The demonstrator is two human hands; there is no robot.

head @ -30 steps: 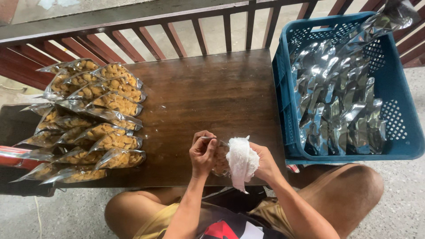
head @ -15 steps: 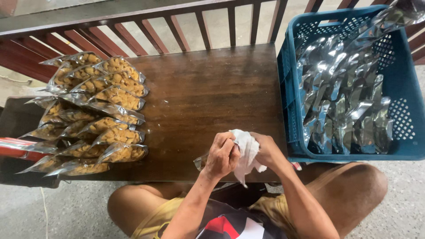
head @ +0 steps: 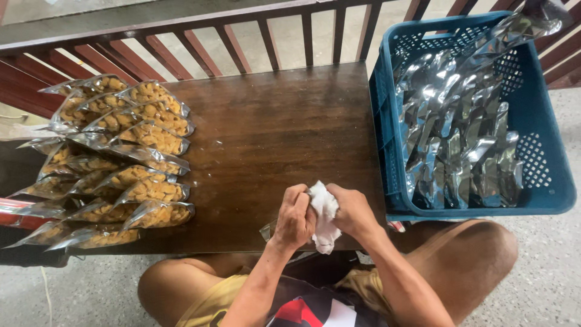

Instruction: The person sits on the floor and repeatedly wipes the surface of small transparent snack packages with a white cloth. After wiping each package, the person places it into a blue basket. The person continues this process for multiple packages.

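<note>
Left hand [head: 295,219] and right hand [head: 350,210] both closed on white cloth [head: 324,218], a pouch [head: 268,230] pinched between | done: filled pouches [head: 121,157] stacked left of hands | left: silver pouches [head: 460,133] in crate [head: 548,194] to the right.

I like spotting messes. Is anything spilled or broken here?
Nothing stands out. The snack packets lie in tidy overlapping rows on the wooden table, the silver pouches sit inside the blue crate, and both hands hold a white cloth.
</note>
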